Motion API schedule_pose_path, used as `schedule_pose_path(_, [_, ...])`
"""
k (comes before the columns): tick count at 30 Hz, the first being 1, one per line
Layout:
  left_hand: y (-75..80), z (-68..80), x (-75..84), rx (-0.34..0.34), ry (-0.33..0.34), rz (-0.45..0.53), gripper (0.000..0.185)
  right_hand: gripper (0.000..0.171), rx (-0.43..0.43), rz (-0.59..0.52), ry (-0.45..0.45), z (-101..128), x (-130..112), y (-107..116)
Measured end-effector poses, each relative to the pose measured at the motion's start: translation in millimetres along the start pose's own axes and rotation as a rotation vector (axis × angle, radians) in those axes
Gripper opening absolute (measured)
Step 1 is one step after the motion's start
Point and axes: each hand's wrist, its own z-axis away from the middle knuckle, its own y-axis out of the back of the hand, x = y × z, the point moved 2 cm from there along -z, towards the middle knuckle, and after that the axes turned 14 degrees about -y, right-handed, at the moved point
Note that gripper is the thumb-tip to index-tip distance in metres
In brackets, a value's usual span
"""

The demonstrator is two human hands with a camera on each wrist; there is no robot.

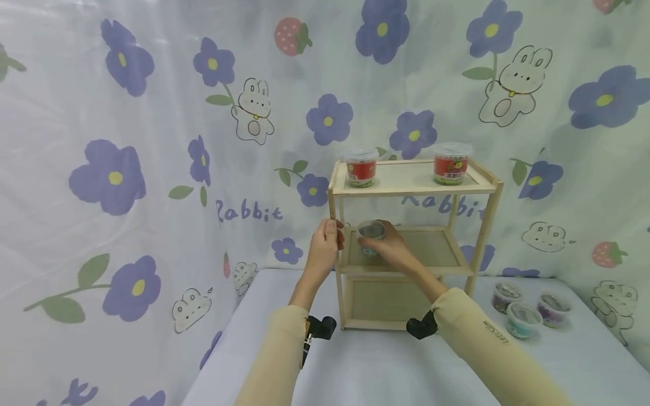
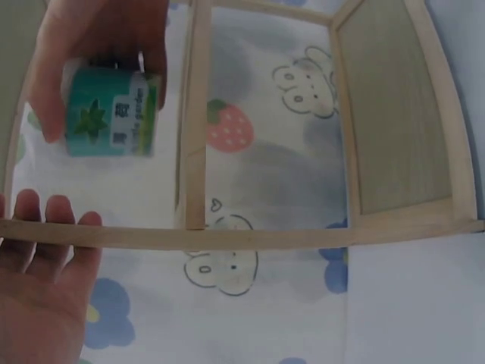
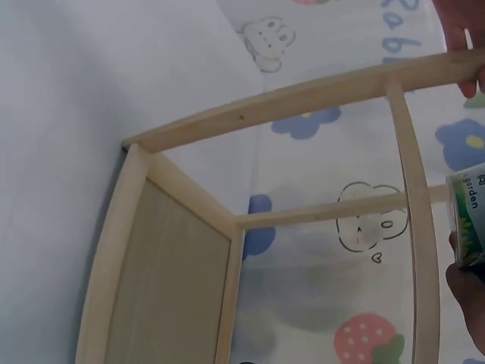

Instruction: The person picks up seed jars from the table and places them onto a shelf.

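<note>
A clear plastic cup with a teal label is in my right hand, over the left part of the middle shelf. My fingers and thumb clasp it from both sides. In the left wrist view, a narrow gap shows between the teal cup and the shelf's edge. My left hand grips the left front post of the wooden rack, fingers bent round the wood. Only part of the cup shows at the right edge of the right wrist view.
On the top shelf stand two red-labelled tubs, one left and one right. Right of the rack, on the white table, are a teal cup and two purple-toned cups. A patterned curtain hangs behind.
</note>
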Motion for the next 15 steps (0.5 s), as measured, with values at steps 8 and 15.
schedule_pose_path(8, [-3.9, -1.5, 0.8, -0.005, -0.013, -0.004, 0.046, 0.086, -0.01, 0.068, -0.021, -10, 1, -6])
schedule_pose_path(15, [-1.1, -1.7, -0.9, -0.002, -0.012, -0.013, 0.046, 0.089, 0.02, 0.098, -0.028, -12, 12, -20])
